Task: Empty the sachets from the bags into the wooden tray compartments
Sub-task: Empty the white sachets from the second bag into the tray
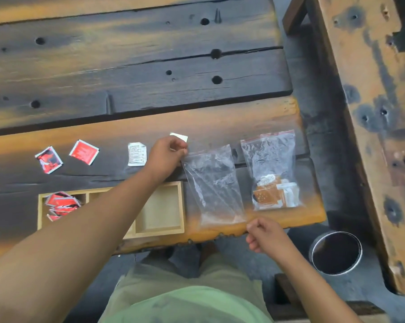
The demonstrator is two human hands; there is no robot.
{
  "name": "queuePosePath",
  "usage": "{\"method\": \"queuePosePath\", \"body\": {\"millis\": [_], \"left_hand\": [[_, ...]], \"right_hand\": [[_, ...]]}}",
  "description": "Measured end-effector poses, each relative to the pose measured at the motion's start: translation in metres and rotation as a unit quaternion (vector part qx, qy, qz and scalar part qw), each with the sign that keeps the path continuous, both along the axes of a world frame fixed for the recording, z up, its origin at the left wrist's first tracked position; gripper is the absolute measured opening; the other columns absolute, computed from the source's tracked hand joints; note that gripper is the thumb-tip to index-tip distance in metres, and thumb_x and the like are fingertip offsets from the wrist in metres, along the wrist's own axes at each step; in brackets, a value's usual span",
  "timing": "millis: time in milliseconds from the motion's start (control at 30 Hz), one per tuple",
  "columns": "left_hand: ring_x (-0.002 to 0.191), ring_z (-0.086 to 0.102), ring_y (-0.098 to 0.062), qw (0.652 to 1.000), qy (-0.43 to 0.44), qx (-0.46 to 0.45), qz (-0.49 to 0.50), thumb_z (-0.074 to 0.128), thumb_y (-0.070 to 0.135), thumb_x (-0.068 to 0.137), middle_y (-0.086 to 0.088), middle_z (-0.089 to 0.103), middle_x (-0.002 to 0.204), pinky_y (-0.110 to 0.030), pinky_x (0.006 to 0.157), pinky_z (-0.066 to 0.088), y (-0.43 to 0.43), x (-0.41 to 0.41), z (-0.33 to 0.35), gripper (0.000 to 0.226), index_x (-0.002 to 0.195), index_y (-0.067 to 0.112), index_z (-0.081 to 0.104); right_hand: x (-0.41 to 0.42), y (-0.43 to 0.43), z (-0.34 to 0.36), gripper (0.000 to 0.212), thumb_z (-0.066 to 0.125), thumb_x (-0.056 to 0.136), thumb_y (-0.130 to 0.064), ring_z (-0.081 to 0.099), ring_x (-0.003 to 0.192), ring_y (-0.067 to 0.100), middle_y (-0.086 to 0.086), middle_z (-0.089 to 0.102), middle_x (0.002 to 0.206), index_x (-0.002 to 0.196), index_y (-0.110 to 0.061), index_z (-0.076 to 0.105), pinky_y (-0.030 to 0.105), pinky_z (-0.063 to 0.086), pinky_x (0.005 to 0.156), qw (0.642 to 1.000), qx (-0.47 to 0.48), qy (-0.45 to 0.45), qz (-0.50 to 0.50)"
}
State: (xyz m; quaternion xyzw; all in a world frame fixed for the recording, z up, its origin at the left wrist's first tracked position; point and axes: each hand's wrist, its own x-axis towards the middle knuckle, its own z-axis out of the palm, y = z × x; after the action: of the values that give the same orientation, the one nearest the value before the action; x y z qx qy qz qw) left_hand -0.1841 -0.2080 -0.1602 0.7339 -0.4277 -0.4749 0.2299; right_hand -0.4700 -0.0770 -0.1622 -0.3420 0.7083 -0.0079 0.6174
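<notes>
Near edge of the table [278, 220]: our right hand [264, 234], fingers curled, pinches the near right corner of the empty zip bag [213, 185], whose long axis runs near to far. Left of it, the wooden tray [159, 231] holds red sachets [61, 203] in its left compartment. Farther, our left hand [166, 157] pinches the bag's far left corner. The filled zip bag [273, 159] lies parallel, just right, nearer the right hand; we judge it next

Two plastic bags: the empty bag [214, 183] and the filled bag [270, 159]. One wooden tray [159, 230]. Lying loose: two red sachets [49, 159] [83, 152] and two white sachets [137, 154] [179, 137]. One metal can [336, 252]. The red heap [61, 201] in the tray is too jumbled to count.
</notes>
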Motion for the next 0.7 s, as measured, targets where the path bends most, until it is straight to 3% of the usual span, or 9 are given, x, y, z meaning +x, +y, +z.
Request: {"method": "queuePosePath", "body": {"millis": [100,167,200,333,400,533,700], "left_hand": [[0.081,0.060,-0.016,1.000,-0.004,-0.015,0.003,0.066,0.008,0.090,0.001,0.063,0.090,-0.030,0.075,0.057,-0.001,0.001,0.003,0.009,0.093,0.016,0.066],[0.077,0.058,-0.011,0.997,-0.060,-0.035,-0.019,0.064,0.011,0.091,0.003,0.065,0.092,-0.019,0.066,0.047,0.000,0.000,0.009,0.008,0.093,0.018,0.068],[0.073,0.058,-0.009,0.997,-0.062,-0.042,-0.021,0.062,0.011,0.092,0.004,0.065,0.090,-0.020,0.064,0.046,-0.001,-0.003,0.012,0.009,0.092,0.019,0.068],[0.058,0.064,-0.019,0.990,0.116,0.044,-0.074,0.053,0.007,0.097,-0.008,0.066,0.074,-0.028,0.056,0.052,0.003,-0.028,0.023,0.013,0.089,0.013,0.062],[0.063,0.064,-0.019,0.978,0.106,0.105,-0.147,0.056,0.011,0.097,-0.010,0.069,0.079,-0.023,0.055,0.050,0.006,-0.042,0.020,0.008,0.093,0.010,0.063],[0.067,0.057,-0.017,0.963,0.021,0.143,-0.226,0.060,0.005,0.093,-0.011,0.065,0.090,-0.020,0.053,0.044,0.007,-0.054,0.007,0.009,0.100,0.010,0.062],[0.058,0.054,-0.017,0.971,0.059,0.167,-0.161,0.054,0.003,0.097,-0.018,0.061,0.087,-0.013,0.038,0.039,0.001,-0.058,0.009,0.022,0.118,0.004,0.055]], "right_hand": [[0.000,-0.004,0.009,0.017,0.055,0.098,-0.019,0.064,0.058,0.011,0.000,0.070,0.068,0.090,-0.007,0.066,0.032,0.056,0.066,0.999,-0.012,0.003,0.039],[0.007,-0.011,0.020,0.020,0.052,0.100,-0.016,0.066,0.062,0.013,0.005,0.072,0.074,0.094,-0.002,0.066,0.032,0.056,0.069,0.999,-0.007,-0.037,0.012],[0.013,-0.016,0.026,0.021,0.050,0.102,-0.015,0.067,0.065,0.016,0.007,0.073,0.078,0.097,-0.003,0.066,0.033,0.057,0.071,0.997,0.003,-0.075,-0.014],[0.043,-0.034,0.036,0.022,0.048,0.104,-0.019,0.074,0.086,0.026,0.012,0.077,0.094,0.107,-0.009,0.068,0.037,0.060,0.083,0.977,0.027,-0.203,-0.062],[0.058,-0.037,0.027,0.023,0.049,0.103,-0.022,0.073,0.098,0.027,0.011,0.077,0.103,0.113,-0.012,0.067,0.038,0.059,0.089,0.971,0.048,-0.228,-0.058],[0.076,-0.033,0.006,0.023,0.050,0.102,-0.021,0.071,0.106,0.025,0.008,0.075,0.111,0.118,-0.013,0.064,0.041,0.056,0.097,0.974,0.085,-0.206,-0.032],[0.076,-0.031,-0.001,0.023,0.047,0.102,-0.019,0.073,0.101,0.019,0.004,0.077,0.107,0.117,-0.014,0.064,0.038,0.055,0.093,0.978,0.080,-0.192,-0.024]]}}
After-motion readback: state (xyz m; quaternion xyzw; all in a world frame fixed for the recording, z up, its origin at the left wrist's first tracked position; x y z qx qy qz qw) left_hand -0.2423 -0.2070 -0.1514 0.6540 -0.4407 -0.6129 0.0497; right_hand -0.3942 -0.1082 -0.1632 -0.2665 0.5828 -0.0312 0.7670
